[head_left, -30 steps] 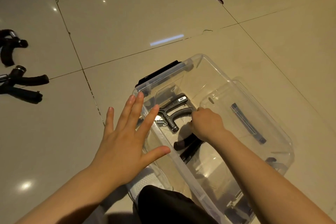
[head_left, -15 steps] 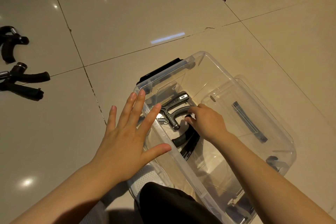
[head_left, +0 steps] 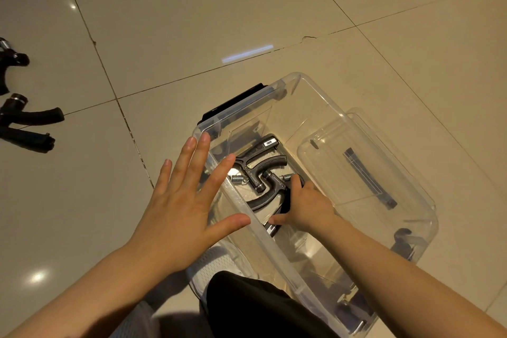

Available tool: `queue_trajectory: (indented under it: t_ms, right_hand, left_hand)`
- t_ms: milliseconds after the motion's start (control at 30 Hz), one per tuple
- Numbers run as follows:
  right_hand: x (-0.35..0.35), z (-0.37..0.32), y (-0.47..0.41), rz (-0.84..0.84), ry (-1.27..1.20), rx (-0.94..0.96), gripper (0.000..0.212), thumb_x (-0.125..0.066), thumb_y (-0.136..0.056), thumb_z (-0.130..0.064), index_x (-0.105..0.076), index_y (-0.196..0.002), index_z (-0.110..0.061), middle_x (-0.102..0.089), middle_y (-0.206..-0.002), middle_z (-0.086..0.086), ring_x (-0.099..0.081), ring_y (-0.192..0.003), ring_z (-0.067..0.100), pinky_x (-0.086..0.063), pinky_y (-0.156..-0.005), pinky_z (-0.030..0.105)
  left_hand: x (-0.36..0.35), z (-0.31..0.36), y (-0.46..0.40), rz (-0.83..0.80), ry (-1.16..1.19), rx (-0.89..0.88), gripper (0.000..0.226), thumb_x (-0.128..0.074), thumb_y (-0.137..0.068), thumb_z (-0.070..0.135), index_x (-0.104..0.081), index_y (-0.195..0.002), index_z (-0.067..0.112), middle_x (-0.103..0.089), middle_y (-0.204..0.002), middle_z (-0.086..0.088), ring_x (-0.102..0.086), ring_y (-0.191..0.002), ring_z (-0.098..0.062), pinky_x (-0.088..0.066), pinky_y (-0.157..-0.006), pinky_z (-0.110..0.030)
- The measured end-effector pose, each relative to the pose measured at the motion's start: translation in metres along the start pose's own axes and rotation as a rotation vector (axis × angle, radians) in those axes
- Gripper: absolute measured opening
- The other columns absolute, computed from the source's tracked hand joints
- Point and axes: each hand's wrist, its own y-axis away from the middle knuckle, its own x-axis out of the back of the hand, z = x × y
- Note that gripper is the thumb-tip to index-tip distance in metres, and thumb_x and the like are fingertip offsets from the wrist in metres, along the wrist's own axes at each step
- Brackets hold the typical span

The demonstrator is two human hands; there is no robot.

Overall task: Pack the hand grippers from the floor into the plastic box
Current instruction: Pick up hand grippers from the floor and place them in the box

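A clear plastic box (head_left: 370,145) sits open on the tiled floor (head_left: 192,35), and two dark hand grippers lie on its bottom towards its far left corner. The farther gripper (head_left: 256,158) lies free with its small display facing up, and the nearer gripper (head_left: 270,192) lies just beside it, the two nested closely, their coil springs showing. The right hand (head_left: 306,207) reaches down inside the box and grasps the nearer gripper, its fingers curled around the handle. The left hand (head_left: 189,206) is spread flat with fingers splayed, holding nothing, over the box's left rim; whether it presses on the rim cannot be told. Well apart on the floor at the far left lie two more black grippers, one (head_left: 26,126) with both foam handles in view and another (head_left: 11,63) beyond it cut off by the picture's edge. That makes four grippers, two packed and two on the floor.
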Motion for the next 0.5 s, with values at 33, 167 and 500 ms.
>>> queue_trajectory:
  t_ms: [33, 167, 500]
  right_hand:
    - [-0.0013, 0.0005, 0.0004, 0.021, 0.006, -0.004, 0.106, -0.073, -0.063, -0.065, -0.018, -0.141, -0.018, -0.039, -0.133, 0.014, -0.054, -0.11, 0.032, -0.046, -0.072, 0.037]
    - [-0.0022, 0.0025, -0.001, 0.04, -0.011, -0.007, 0.111, -0.073, -0.061, -0.066, -0.015, -0.144, -0.019, -0.036, -0.137, 0.013, -0.046, -0.12, 0.031, -0.047, -0.081, 0.041]
    - [0.0073, 0.0011, 0.0011, 0.026, 0.041, -0.025, 0.11, -0.069, -0.059, -0.073, -0.02, -0.141, -0.019, -0.042, -0.132, 0.011, -0.049, -0.115, 0.028, -0.046, -0.078, 0.038]
  left_hand:
    - [-0.0002, 0.0, 0.0001, 0.001, 0.004, 0.002, 0.083, -0.016, -0.084, 0.077, -0.006, -0.15, 0.028, 0.008, -0.157, -0.01, 0.009, -0.143, -0.024, -0.013, -0.107, -0.054]
    - [-0.0013, -0.0003, 0.0003, 0.006, 0.009, 0.002, 0.083, -0.017, -0.084, 0.077, -0.009, -0.15, 0.027, 0.007, -0.157, -0.009, 0.008, -0.144, -0.024, -0.012, -0.108, -0.055]
    - [-0.001, 0.0001, 0.001, 0.007, 0.031, 0.012, 0.083, -0.016, -0.083, 0.078, -0.008, -0.149, 0.029, 0.008, -0.157, -0.008, 0.009, -0.144, -0.023, -0.012, -0.109, -0.055]
